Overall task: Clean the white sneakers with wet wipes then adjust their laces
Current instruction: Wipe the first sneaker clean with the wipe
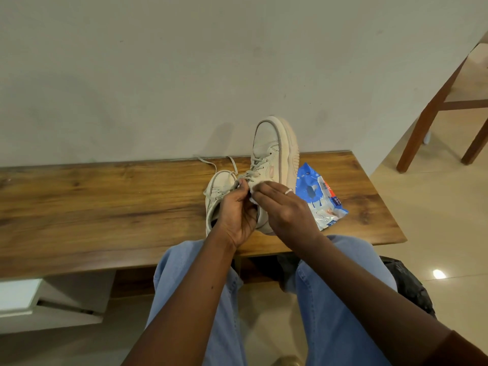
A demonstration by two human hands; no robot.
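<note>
The left hand [237, 208] is curled tight, gripping the raised sneaker [274, 146] by its lace area. The right hand [282, 207] lies nearly flat and presses a white wipe [253, 194] to the shoe's side. Its thumb and most of the wipe are hidden. This off-white sneaker tilts toe-up at 12 o'clock on the wooden surface [105, 207]. The second sneaker [219, 188] lies at its 9 o'clock with loose laces [211, 163], and the blue wipes pack [319, 199] at 3 o'clock.
</note>
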